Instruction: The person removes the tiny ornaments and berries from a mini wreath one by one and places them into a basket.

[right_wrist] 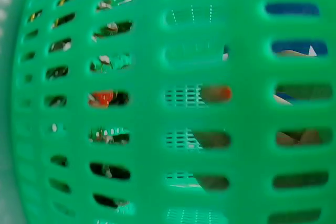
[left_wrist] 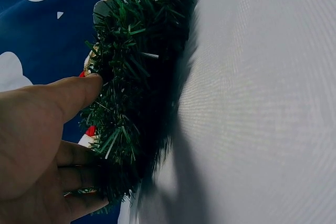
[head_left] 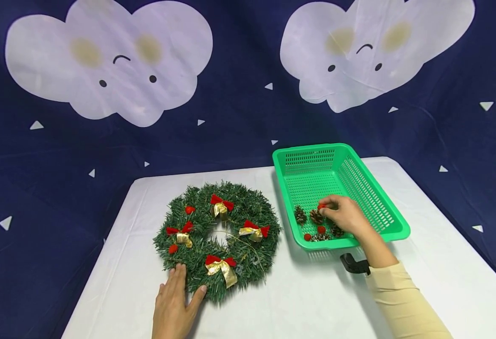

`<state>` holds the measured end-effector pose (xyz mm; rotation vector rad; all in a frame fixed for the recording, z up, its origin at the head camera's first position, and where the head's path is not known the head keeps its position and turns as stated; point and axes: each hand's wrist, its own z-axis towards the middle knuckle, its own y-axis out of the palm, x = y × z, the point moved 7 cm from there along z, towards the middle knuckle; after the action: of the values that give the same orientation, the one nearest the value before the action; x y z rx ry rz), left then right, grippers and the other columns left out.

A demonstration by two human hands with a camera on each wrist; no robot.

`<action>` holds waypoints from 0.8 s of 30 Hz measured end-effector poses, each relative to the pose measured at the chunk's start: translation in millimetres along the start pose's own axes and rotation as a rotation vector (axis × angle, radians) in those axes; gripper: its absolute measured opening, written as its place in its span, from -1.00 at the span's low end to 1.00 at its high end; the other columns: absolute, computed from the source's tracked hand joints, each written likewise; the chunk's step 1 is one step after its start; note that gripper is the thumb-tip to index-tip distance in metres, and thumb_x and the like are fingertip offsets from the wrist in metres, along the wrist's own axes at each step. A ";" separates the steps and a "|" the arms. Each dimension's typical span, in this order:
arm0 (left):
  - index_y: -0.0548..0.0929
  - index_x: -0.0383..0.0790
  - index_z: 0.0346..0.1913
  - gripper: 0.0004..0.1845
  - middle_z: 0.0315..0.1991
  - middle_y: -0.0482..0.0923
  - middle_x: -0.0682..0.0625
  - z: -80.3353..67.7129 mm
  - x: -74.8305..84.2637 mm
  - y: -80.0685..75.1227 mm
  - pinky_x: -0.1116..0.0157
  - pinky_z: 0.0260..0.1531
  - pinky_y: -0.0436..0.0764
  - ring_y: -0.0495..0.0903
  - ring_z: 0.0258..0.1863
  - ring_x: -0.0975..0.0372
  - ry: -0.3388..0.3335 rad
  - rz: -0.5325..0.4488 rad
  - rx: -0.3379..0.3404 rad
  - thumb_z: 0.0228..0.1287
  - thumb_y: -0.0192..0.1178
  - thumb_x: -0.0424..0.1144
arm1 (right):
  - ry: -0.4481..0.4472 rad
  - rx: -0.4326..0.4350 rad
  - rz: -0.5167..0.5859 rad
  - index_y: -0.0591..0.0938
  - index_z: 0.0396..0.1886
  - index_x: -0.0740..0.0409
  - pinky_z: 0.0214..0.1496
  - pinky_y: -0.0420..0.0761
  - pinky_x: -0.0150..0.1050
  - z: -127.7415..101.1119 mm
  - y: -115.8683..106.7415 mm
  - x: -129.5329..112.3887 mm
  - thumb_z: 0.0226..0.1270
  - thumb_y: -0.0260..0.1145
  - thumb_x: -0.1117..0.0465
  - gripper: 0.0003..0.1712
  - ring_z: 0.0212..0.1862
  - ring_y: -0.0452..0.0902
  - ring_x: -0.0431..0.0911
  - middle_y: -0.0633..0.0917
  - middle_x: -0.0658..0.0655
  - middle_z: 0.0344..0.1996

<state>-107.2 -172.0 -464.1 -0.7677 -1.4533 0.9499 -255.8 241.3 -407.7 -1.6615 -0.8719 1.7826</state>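
A green tinsel wreath with red-and-gold bows and two small red balls lies on the table. At its near left edge rests my left hand, fingers extended onto the greenery. The left wrist view shows the thumb against the wreath's side. Inside the near end of a green basket, my right hand pinches a small red ball between thumb and fingertips. Just below it lie pinecones and two more red balls. The basket's slotted wall mostly hides this hand in the right wrist view.
A white cloth covers the table. Behind it hangs a dark blue backdrop with clouds and small triangles. The basket stands right of the wreath, its near rim under my right forearm.
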 end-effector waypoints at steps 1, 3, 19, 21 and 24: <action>0.18 -0.39 0.41 -0.12 0.43 0.13 -0.29 -0.1 -0.1 0.2 -0.21 0.34 0.08 0.11 0.43 -0.14 0.000 0.001 0.000 0.26 0.10 0.20 | 0.002 -0.006 -0.001 0.63 0.02 0.19 -0.08 0.59 0.01 -0.5 -0.2 0.9 0.30 0.25 0.17 -0.66 -0.04 0.61 0.14 0.71 0.26 -0.10; 0.18 -0.38 0.41 -0.12 0.43 0.13 -0.29 -0.5 -0.5 0.6 -0.21 0.34 0.08 0.11 0.43 -0.14 -0.001 0.004 -0.002 0.26 0.09 0.21 | 0.005 -0.021 -0.002 0.63 0.01 0.20 -0.11 0.60 -0.02 -1.0 -0.7 2.5 0.29 0.25 0.18 -0.67 -0.07 0.62 0.12 0.71 0.25 -0.12; 0.19 -0.39 0.41 -0.13 0.43 0.13 -0.30 -1.9 0.7 -0.7 -0.20 0.33 0.09 0.12 0.42 -0.16 0.013 -0.003 0.017 0.26 0.10 0.19 | -0.012 -0.074 -0.039 0.64 -0.02 0.23 -0.25 0.60 -0.15 -1.1 -0.1 5.8 0.24 0.24 0.22 -0.68 -0.19 0.66 0.04 0.73 0.25 -0.19; 0.19 -0.39 0.40 -0.13 0.43 0.13 -0.30 -1.8 1.2 -1.3 -0.21 0.33 0.10 0.12 0.42 -0.16 0.017 -0.003 0.022 0.26 0.11 0.19 | -0.004 -0.070 -0.032 0.63 0.00 0.23 -0.24 0.60 -0.15 -1.0 -0.5 6.6 0.25 0.23 0.21 -0.65 -0.19 0.66 0.02 0.74 0.23 -0.18; 0.20 -0.40 0.40 -0.14 0.42 0.13 -0.30 -2.0 1.9 -2.3 -0.21 0.32 0.10 0.12 0.42 -0.16 0.022 -0.003 0.028 0.25 0.13 0.17 | 0.018 -0.069 -0.014 0.60 0.04 0.24 -0.22 0.61 -0.14 -1.0 -0.1 8.5 0.27 0.23 0.18 -0.62 -0.19 0.66 0.01 0.73 0.23 -0.16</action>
<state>-105.2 -171.1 -461.2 -0.7525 -1.4190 0.9550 -255.5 247.9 -413.0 -1.7072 -0.9451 1.7438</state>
